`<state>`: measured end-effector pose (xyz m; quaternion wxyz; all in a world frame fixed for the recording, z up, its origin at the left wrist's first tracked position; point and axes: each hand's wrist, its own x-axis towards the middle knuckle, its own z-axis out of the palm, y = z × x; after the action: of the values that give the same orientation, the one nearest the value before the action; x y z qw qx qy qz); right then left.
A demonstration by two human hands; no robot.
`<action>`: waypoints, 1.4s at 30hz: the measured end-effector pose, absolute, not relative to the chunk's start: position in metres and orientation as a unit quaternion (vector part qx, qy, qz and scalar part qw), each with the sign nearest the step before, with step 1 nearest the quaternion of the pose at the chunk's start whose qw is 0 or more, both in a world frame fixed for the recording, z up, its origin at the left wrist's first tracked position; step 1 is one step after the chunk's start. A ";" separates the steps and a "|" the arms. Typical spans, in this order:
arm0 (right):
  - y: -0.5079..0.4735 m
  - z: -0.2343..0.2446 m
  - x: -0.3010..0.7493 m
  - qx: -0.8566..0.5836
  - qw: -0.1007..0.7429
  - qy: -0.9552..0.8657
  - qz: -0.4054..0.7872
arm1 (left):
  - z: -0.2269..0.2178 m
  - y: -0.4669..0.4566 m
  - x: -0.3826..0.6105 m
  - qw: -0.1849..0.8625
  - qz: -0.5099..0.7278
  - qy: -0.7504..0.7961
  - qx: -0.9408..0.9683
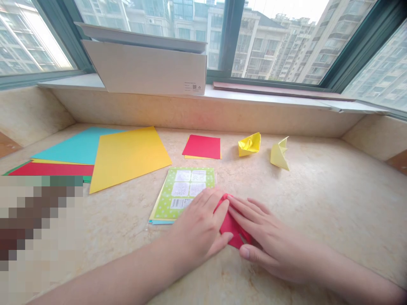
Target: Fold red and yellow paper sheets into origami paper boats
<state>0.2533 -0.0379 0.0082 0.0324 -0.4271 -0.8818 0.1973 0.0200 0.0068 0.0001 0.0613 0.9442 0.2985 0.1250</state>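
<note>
A folded piece of red origami paper (233, 231) lies on the counter between my two hands, partly covered by them. My left hand (206, 220) grips its left side, with curled fingers over the upper edge and the thumb on the paper's face. On the right side, my right hand (267, 233) holds the paper with long fingers pressed along the sloping edge and the thumb near the lower corner. Under and beside my left wrist is a packet of colored paper (163, 199) with a green dotted label.
Large yellow (130, 156) and blue sheets (76, 146) lie at the left over red and green ones. Small red paper (203, 146) sits farther back, left of a yellow folded boat (249, 145) and a pale yellow folded piece (279, 154). A white box (152, 67) stands on the windowsill.
</note>
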 end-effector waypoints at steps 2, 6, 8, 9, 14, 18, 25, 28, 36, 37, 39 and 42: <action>-0.038 0.006 0.253 -0.419 0.025 -0.885 0.201 | -0.002 0.011 0.018 0.066 0.119 0.280 0.950; -0.040 0.004 0.254 -0.413 0.039 -0.889 0.194 | -0.003 0.015 0.017 0.099 0.079 0.269 0.955; -0.041 0.007 0.255 -0.419 0.055 -0.888 0.183 | -0.003 0.016 0.017 0.105 0.069 0.278 0.952; -0.042 0.009 0.255 -0.428 0.066 -0.884 0.176 | -0.003 0.017 0.017 0.105 0.066 0.282 0.951; -0.054 0.012 0.253 -0.526 0.117 -0.829 0.152 | -0.007 0.016 0.018 0.083 0.073 0.284 0.952; -0.064 -0.002 0.249 -0.558 0.168 -0.800 0.143 | -0.010 0.013 0.026 0.053 0.098 0.296 0.949; -0.048 -0.008 0.255 -0.616 0.246 -0.732 0.154 | -0.003 0.003 0.041 0.019 0.096 0.291 0.952; -0.045 -0.007 0.257 -0.615 0.268 -0.722 0.172 | 0.000 0.004 0.043 0.027 0.097 0.291 0.951; -0.058 -0.022 0.254 -0.583 0.313 -0.736 0.145 | -0.006 0.016 0.044 0.050 0.169 0.255 0.951; -0.059 -0.024 0.254 -0.578 0.316 -0.740 0.134 | -0.006 0.017 0.043 0.051 0.169 0.250 0.952; -0.061 -0.026 0.254 -0.572 0.316 -0.748 0.114 | -0.006 0.018 0.043 0.051 0.161 0.244 0.955; -0.063 -0.026 0.253 -0.558 0.296 -0.770 0.088 | -0.006 0.018 0.043 0.041 0.146 0.240 0.959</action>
<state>0.2534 -0.0630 -0.0255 0.2963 -0.5576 -0.7704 0.0883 0.0430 0.0183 -0.0063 0.0405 0.9590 0.2398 0.1456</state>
